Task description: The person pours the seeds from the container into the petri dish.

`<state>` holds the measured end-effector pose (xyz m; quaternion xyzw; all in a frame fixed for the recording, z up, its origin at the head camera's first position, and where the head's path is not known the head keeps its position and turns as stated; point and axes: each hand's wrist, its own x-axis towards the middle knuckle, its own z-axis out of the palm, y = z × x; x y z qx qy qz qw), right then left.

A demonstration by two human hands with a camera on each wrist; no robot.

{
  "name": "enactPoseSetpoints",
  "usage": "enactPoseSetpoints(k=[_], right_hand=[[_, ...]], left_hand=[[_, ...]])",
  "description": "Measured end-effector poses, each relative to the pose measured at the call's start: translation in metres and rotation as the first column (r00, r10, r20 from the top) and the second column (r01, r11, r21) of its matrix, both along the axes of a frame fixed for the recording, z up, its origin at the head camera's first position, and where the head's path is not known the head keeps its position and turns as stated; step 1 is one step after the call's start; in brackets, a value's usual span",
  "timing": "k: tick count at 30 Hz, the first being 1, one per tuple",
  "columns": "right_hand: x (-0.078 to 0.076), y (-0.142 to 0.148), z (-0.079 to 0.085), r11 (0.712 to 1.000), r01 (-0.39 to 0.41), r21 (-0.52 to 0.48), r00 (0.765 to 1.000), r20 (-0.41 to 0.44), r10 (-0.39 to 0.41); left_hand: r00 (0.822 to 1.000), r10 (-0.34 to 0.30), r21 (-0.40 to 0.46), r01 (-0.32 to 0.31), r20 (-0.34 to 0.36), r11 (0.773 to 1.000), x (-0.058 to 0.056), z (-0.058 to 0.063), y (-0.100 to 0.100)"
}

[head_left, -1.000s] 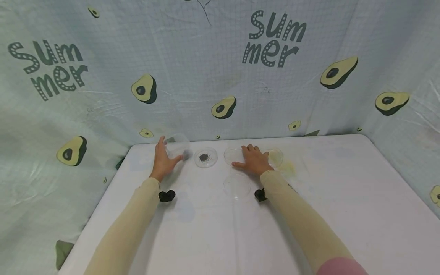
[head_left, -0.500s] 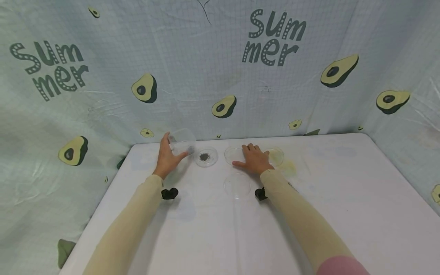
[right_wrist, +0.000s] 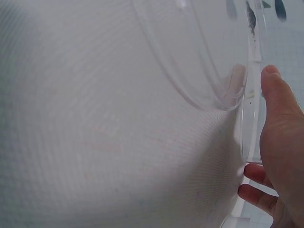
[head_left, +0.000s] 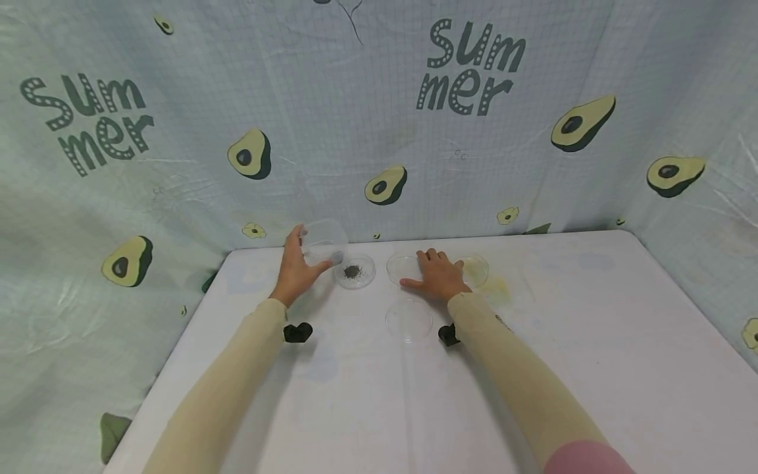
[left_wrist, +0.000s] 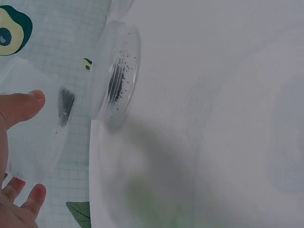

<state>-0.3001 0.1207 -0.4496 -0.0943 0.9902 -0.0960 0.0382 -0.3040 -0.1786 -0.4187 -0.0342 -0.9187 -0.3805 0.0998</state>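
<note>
My left hand (head_left: 299,270) grips a clear plastic cup (head_left: 324,238), thumb on one side and fingers on the other. Tilted, the cup is beside and above a petri dish (head_left: 354,283). Dark grains (left_wrist: 66,105) have gathered low inside the cup in the left wrist view. A small heap of similar dark grains (head_left: 352,271) lies in the dish. My right hand (head_left: 439,276) rests with fingers spread between a clear dish (head_left: 400,267) and a dish with pale yellow contents (head_left: 476,267), its thumb near the clear one's rim.
Nearer on the white table (head_left: 367,395) lies another clear round dish or lid (head_left: 408,321). A yellowish stain (head_left: 496,288) marks the cloth right of the yellow dish. An avocado-print curtain (head_left: 320,131) hangs right behind the table's far edge.
My left hand has moved right with the cup, bringing it from left of the grain dish to overlapping its left rim. My right hand has stayed in place.
</note>
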Motion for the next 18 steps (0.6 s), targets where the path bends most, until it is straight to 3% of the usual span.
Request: enactPoseSetpoints(k=[18], right_hand=[[-0.002, 0.001, -0.007, 1.0, 0.004, 0.005, 1.0, -0.025, -0.004]], left_hand=[[0.994, -0.086, -0.073, 0.081, -0.068, 0.994, -0.003, 0.001, 0.017]])
